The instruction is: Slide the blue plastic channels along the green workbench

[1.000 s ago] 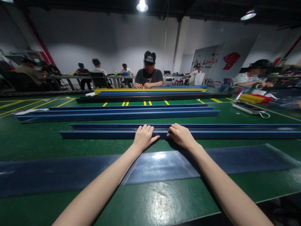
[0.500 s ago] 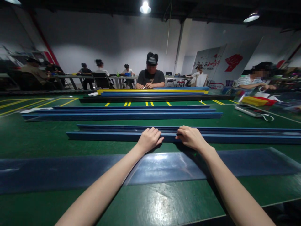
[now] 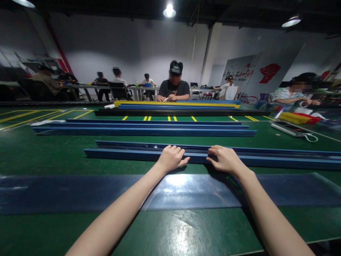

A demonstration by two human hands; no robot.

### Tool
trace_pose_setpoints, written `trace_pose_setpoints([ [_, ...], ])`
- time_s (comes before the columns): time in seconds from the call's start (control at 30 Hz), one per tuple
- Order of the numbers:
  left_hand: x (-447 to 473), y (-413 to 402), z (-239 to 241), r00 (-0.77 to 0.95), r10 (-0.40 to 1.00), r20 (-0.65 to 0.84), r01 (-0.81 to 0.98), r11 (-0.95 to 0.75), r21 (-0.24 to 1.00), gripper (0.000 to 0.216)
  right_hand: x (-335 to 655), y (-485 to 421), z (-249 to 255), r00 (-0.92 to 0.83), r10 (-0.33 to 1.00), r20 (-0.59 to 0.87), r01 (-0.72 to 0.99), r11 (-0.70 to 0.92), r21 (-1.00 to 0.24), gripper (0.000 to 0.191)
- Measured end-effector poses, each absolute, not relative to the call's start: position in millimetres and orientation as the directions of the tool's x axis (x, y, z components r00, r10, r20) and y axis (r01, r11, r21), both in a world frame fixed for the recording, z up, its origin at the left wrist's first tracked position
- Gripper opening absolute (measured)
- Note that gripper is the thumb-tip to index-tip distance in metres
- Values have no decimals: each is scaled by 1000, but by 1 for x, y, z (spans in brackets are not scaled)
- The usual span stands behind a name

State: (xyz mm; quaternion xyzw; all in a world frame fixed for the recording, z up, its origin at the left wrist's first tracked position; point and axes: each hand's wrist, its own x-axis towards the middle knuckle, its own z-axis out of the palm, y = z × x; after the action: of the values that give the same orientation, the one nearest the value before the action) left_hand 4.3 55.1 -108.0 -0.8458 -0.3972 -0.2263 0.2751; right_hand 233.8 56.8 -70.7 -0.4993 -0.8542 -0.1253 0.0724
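While your left hand curls its fingers round the blue channel, your right hand kinda pinches it, farther right.

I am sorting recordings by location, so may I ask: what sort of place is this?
Probably a workshop: long blue channels lie on a green table, several people are seated beyond it, and lamps hang overhead.

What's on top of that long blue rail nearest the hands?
The left hand and the right hand are on the long blue rail. Part of its groove shows to the left; the parts under the hands are covered, so I can't see there.
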Motion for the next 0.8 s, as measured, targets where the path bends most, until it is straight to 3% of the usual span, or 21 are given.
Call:
trace_pose_setpoints([
  [0.23,3,52,-89,509,731,455,851,-508,-135,35,223,54,-74,-525,803,281,851,507,139,28],
  [0.43,-2,50,-72,536,802,263,842,-529,-102,33,196,54,-87,-625,709,327,776,609,163,27],
  [0.63,-19,50,-72,532,808,252,846,-520,-118,31,187,59,-94,-664,636,393,734,654,182,17],
  [0.8,-34,51,-69,500,828,254,862,-506,-46,29,189,62,-92,-678,607,414,716,673,186,17],
])
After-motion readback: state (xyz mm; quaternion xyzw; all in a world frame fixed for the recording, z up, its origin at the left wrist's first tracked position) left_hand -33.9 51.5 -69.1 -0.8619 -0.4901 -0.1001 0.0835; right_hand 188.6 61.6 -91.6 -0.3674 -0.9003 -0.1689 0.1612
